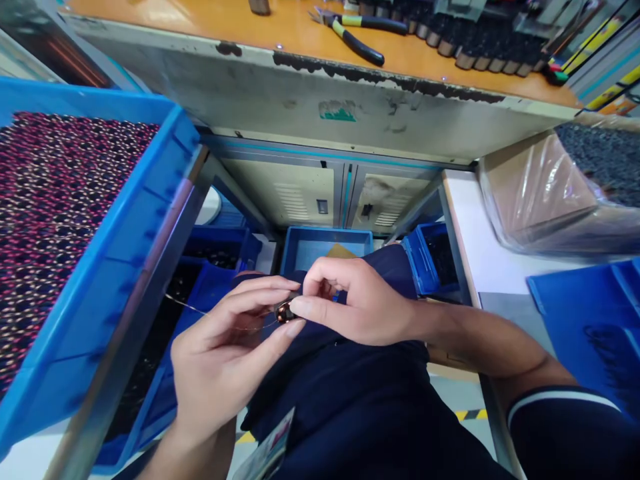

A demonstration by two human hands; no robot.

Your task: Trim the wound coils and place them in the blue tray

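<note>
A small dark piece with shiny copper windings, apparently a wire coil, sits between my two hands above my lap. Its lower edge rests against the thumb of my left hand, and that hand's fingers curve over the top, closed on it. From the other side, my right hand presses its thumb on the coil, with the index finger curled behind. A thin copper wire runs from the coil past my left fingers and out to the left. My fingers cover much of the coil.
To the left stands a blue bin of many small red-and-copper parts. Pliers and rows of dark cylinders lie on the orange bench. At right are a plastic-lined carton and a blue tray.
</note>
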